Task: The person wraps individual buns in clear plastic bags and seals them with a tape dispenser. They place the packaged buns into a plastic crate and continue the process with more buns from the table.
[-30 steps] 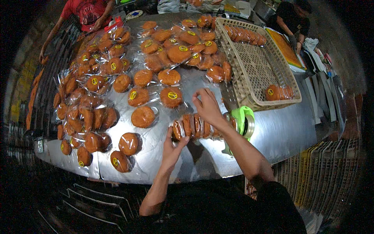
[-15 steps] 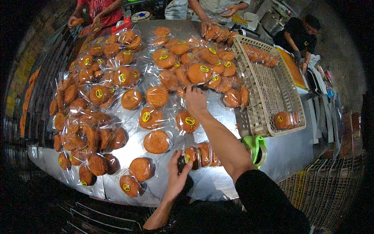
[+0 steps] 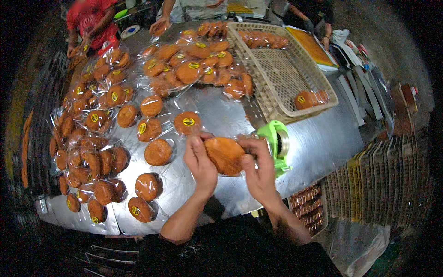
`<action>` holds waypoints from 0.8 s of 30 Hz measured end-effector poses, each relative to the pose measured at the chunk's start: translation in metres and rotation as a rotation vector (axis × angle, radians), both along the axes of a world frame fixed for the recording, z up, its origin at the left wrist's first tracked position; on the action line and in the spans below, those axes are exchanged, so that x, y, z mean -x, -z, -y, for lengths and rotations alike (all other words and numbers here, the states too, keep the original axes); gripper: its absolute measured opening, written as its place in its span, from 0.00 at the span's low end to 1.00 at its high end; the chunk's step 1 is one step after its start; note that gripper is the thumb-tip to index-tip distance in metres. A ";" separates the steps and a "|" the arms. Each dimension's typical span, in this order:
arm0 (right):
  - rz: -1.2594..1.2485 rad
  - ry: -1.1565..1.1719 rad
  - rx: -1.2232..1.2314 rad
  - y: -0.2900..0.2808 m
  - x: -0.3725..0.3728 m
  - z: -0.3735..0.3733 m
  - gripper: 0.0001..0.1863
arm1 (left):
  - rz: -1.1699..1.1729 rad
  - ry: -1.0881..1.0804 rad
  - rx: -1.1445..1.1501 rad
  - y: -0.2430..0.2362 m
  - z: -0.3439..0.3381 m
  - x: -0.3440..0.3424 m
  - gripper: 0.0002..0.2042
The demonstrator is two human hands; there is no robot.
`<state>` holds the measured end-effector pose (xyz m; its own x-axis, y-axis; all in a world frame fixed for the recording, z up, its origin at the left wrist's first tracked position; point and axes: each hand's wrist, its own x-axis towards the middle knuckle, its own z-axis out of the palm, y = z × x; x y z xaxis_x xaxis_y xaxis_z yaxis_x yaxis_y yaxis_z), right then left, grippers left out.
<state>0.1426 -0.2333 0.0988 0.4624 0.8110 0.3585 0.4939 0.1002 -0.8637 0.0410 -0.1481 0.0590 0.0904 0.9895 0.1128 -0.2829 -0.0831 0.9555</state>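
Observation:
Between my hands is a round brown bun [image 3: 224,156] in clear wrap, its broad side facing up. My left hand [image 3: 201,167] closes on its left edge with thumb and fingers. On the opposite edge, my right hand [image 3: 259,168] pinches the bun and its wrap. Whether other buns are gripped behind it cannot be made out. Just beyond the left fingers lies a wrapped bun with a yellow oval sticker [image 3: 188,123]. A bright green tape dispenser [image 3: 277,144] stands right beside my right hand, holding a roll of tape.
Heaps of wrapped buns [image 3: 94,152] cover the left and far parts of the metal table [image 3: 318,143]. A beige plastic crate [image 3: 272,113] at the right holds rows of buns. Co-workers' hands [image 3: 159,25] are at the far edge. Stacked crates [image 3: 369,184] stand lower right.
My right hand has drawn back from the far pile toward me, and both hands now hold a bun together. The whole view has shifted, so the table's things appear farther left and up.

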 end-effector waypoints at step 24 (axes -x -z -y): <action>-0.594 -0.210 -0.430 -0.029 0.016 0.125 0.08 | -0.424 -0.095 -0.661 -0.078 0.132 0.028 0.14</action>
